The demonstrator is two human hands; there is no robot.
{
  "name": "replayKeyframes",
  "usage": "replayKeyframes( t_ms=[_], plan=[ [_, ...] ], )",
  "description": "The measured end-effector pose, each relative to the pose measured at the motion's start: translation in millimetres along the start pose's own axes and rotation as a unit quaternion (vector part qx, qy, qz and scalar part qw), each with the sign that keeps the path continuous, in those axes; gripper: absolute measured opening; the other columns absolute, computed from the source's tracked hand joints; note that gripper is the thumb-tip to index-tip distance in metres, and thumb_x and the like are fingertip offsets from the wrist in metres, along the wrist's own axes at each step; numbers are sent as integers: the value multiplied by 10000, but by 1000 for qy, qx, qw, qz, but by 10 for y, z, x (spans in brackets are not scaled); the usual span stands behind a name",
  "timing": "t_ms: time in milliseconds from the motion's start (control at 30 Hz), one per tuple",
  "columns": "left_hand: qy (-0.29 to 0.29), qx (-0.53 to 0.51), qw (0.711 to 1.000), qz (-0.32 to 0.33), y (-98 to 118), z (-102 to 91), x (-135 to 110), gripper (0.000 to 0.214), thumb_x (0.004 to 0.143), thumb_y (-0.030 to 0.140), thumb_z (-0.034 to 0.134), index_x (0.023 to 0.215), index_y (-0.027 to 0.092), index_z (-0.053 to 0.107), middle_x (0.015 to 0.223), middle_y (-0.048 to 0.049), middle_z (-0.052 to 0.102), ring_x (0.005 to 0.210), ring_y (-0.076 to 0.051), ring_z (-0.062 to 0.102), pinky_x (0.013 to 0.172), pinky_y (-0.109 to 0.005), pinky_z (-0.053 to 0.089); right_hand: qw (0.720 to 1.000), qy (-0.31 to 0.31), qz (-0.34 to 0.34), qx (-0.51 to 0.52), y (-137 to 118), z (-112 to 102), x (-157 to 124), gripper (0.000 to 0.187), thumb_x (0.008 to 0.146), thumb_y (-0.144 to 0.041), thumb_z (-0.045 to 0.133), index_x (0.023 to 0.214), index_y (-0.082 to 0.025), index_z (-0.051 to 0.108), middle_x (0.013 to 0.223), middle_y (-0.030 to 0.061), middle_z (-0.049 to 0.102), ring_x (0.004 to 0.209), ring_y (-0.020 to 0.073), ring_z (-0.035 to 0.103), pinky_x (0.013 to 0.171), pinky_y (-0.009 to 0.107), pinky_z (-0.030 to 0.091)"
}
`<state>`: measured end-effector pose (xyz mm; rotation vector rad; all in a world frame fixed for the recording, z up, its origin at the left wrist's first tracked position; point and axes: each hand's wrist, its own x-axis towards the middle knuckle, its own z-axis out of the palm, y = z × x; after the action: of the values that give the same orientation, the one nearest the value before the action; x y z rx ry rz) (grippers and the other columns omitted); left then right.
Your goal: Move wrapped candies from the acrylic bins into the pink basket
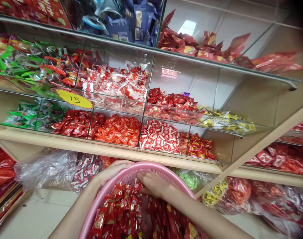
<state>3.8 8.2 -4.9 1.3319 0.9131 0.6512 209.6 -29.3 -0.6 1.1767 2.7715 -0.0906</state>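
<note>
A pink plastic basket [151, 167] sits low in the middle, holding many red-wrapped sweets [121, 212]. My left hand [111, 171] curls over the basket's far left rim and grips it. My right hand [152, 184] reaches inside the basket, palm down, with its fingers closed on red packets near the back wall. Above the basket stand glass-fronted shelf bins full of wrapped sweets.
Glass bins hold red [116, 129], red-and-white [158, 136], green [24, 114] and yellow [226, 119] sweets. A yellow price tag marked 15 [74, 98] sticks to the glass. Plastic bags of stock [49, 169] lie under the wooden shelf edge [66, 142]. More bags [265, 196] lie at right.
</note>
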Motion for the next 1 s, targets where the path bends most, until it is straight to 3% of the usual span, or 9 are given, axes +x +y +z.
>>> replayKeyframes(
  t_ms=[200, 367, 500, 633, 767, 867, 1000],
  plan=[
    [6, -5, 1000, -8, -5, -14, -1, 398, 703, 377, 576, 1050, 185, 609, 1082, -44, 606, 1006, -221, 531, 877, -283, 394, 999, -10, 26, -27, -133, 19, 49, 442, 740, -396, 572, 1085, -157, 434, 910, 94, 617, 799, 230, 597, 636, 309, 445],
    [7, -4, 1000, -11, 12, -5, -8, 393, 714, 361, 566, 1059, 176, 601, 1068, -49, 611, 992, -224, 536, 863, -289, 401, 999, 9, 30, -33, -154, 77, 66, 375, 764, -377, 547, 1053, -160, 447, 869, 87, 628, 753, 226, 610, 596, 299, 440],
    [-3, -20, 1000, -12, 5, -8, -6, 378, 732, 354, 550, 1058, 168, 598, 1056, -56, 614, 986, -228, 538, 861, -298, 404, 1000, 19, 17, -8, -108, -94, -4, 429, 724, -422, 585, 1032, -151, 462, 859, 89, 625, 743, 231, 599, 586, 295, 421],
    [-16, -30, 999, -16, -16, -18, 1, 379, 739, 357, 543, 1069, 175, 591, 1065, -57, 610, 997, -232, 533, 871, -306, 400, 992, 108, 8, 70, 154, -550, -92, 250, 796, -394, 503, 914, -174, 496, 846, 49, 603, 716, 155, 562, 587, 238, 381],
    [-20, -42, 999, -13, -42, -21, 16, 386, 733, 359, 552, 1070, 175, 590, 1073, -61, 606, 997, -237, 532, 873, -313, 401, 971, 213, 84, 63, 611, -933, -106, 98, 828, -252, 456, 843, -170, 509, 824, 34, 559, 737, 122, 514, 629, 219, 355],
    [-12, -38, 999, -14, -40, -16, 15, 378, 723, 362, 561, 1044, 166, 602, 1049, -63, 616, 986, -236, 537, 868, -313, 404, 965, 226, 132, 23, 898, -996, -75, 88, 797, -218, 492, 860, -164, 521, 883, 55, 541, 812, 137, 496, 692, 230, 357],
    [2, -34, 999, -21, 26, 11, -25, 340, 715, 358, 572, 987, 160, 623, 1013, -53, 629, 974, -228, 542, 849, -296, 412, 964, 224, 143, 11, 1058, -913, 38, 146, 772, -248, 526, 892, -166, 528, 924, 70, 542, 861, 155, 492, 746, 239, 354]
  ],
)
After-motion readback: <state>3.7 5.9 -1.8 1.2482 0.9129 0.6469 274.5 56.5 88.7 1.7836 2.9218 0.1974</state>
